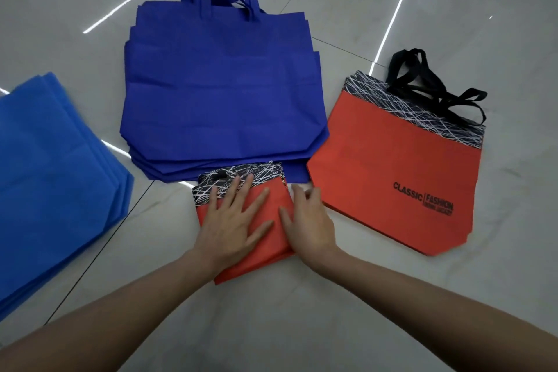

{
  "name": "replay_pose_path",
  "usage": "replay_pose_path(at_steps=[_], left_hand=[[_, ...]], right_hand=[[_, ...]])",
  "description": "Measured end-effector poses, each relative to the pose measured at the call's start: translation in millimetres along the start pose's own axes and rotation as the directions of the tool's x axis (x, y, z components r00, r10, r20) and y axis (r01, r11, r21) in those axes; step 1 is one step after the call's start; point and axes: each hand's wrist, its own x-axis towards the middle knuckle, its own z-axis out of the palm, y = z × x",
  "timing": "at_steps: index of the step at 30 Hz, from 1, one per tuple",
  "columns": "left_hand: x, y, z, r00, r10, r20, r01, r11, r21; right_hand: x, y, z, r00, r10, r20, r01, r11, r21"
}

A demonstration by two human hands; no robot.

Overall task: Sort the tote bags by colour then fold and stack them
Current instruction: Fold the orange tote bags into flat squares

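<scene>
Light blue cloth fills the far left: we see a pile of light blue bags lying flat on the tiled floor, partly cut off by the frame edge. Next to it, toward the middle, sits a stack of dark blue bags, their handles pointing away from us, edges fanned slightly at the near side.

Just in front of that stack lies a folded orange bag with a black-and-white scribble band along its far edge; its far corner touches the dark blue stack. Our left hand presses flat on it, fingers spread wide, grip fully open and holding nothing. Our right hand rests at the bag's right edge, fingers curled over the fold; we cannot tell whether that grip actually pinches the fabric.

To the right, well clear of the dark blue stack, lies a stack of unfolded orange bags, black handles at the far end, with "CLASSIC FASHION" printed near the lower right corner.
</scene>
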Motion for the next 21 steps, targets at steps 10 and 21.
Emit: replay_pose_path(at_steps=[10, 21], left_hand=[[14, -5, -6, 0.993, 0.113, -0.043, -0.112, 0.994, 0.010], [20, -8, -6, 0.998, 0.038, -0.054, -0.037, 0.999, 0.033]], right_hand=[[9, 17, 9, 0.913, -0.390, 0.119, 0.406, 0.897, -0.177], [25, 14, 6, 0.906, -0.412, 0.102, 0.424, 0.876, -0.228]])
